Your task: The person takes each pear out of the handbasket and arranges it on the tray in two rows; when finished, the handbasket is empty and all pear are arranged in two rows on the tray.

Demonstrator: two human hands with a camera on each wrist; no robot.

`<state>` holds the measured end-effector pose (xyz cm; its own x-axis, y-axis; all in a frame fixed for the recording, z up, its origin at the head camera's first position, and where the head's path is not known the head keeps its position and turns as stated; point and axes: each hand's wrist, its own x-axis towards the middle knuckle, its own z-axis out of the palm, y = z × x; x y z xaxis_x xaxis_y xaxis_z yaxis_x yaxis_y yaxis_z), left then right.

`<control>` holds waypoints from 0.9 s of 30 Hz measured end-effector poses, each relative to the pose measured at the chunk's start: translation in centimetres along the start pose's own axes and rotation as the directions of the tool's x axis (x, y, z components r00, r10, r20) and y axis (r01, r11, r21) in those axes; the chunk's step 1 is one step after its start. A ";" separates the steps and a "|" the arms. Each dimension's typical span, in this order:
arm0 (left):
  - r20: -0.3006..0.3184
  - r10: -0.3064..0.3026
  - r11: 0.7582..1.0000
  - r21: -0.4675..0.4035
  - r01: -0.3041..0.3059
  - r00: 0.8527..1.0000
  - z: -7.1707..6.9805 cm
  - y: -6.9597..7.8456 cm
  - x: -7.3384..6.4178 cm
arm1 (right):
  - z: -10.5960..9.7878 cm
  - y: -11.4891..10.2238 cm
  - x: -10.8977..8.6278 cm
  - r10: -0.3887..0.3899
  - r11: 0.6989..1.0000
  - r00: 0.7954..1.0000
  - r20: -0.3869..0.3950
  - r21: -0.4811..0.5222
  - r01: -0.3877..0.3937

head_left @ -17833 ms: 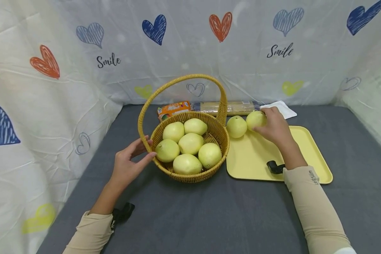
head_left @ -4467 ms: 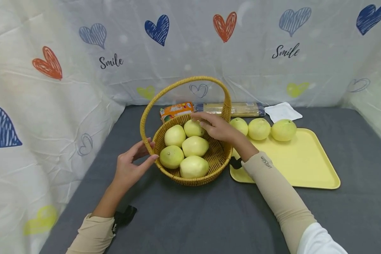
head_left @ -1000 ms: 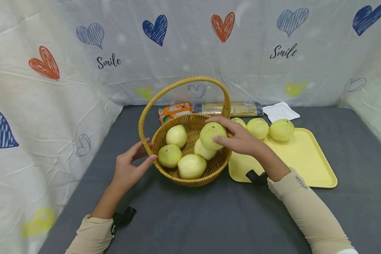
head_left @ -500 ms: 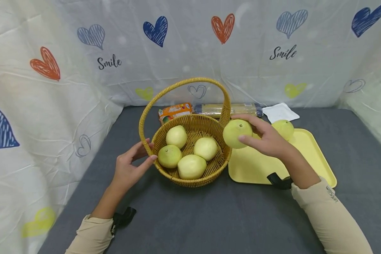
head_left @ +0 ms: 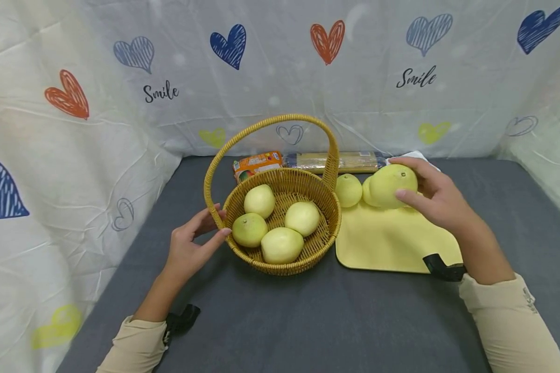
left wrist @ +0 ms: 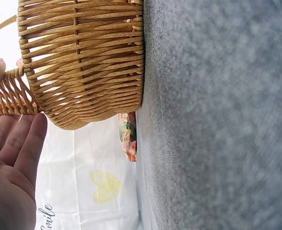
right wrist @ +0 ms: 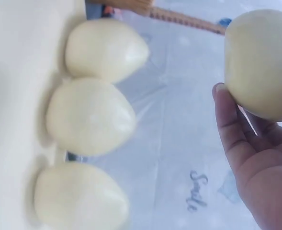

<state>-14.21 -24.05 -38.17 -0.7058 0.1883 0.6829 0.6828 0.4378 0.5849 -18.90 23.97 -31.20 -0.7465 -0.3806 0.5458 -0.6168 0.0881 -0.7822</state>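
Note:
My right hand (head_left: 436,194) grips a yellow-green pomelo (head_left: 392,186) in the air over the back of the yellow tray (head_left: 387,243). Three more pomelos stand in a row on that tray, as the right wrist view shows; the nearest to the basket is this pomelo (head_left: 348,190), and the held one covers much of the others in the head view. To the left stands a wicker basket (head_left: 329,178) with several pomelos, among them a greener pomelo (head_left: 249,229). My left hand (head_left: 191,243) holds the basket's handle base between thumb and fingers at its left rim.
Behind the basket lie an orange packet (head_left: 259,163) and a long clear-wrapped pack (head_left: 354,161) with blue ends. A white paper piece (head_left: 417,155) is partly behind the right hand. Grey cloth (head_left: 280,321) covers the table, with a heart-printed curtain (head_left: 270,77) at the back.
Over the last second the right hand has lifted a pomelo out of the basket and carried it right, over the tray. The tray has gained a pomelo since the oldest frame. Left hand stays put.

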 end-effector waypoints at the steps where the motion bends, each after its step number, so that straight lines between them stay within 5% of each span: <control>1: 0.001 0.000 1.000 0.000 0.000 1.000 0.0 0.0 0.0 | -0.5 -0.1 -0.1 -0.002 1.000 1.000 -0.018 0.024 0.002; 19: 0.002 -0.003 1.000 0.003 0.003 1.000 0.1 -0.1 -0.1 | -6.2 0.1 -2.1 0.103 0.989 0.950 -0.296 -0.070 -0.129; 23: 0.000 0.002 1.000 0.006 -0.002 1.000 0.1 0.0 -0.1 | -6.6 0.4 -2.3 0.199 0.965 0.907 -0.371 -0.090 -0.248; 27: -0.001 0.007 1.000 0.004 -0.007 1.000 0.1 0.0 0.0 | -7.2 0.7 -2.4 0.319 0.888 0.828 -0.462 -0.160 -0.431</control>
<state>-14.20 -23.98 -38.20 -0.7005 0.1907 0.6877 0.6872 0.4400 0.5780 -19.33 31.54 -30.91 -0.9298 0.1380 0.3411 -0.2656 0.3900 -0.8817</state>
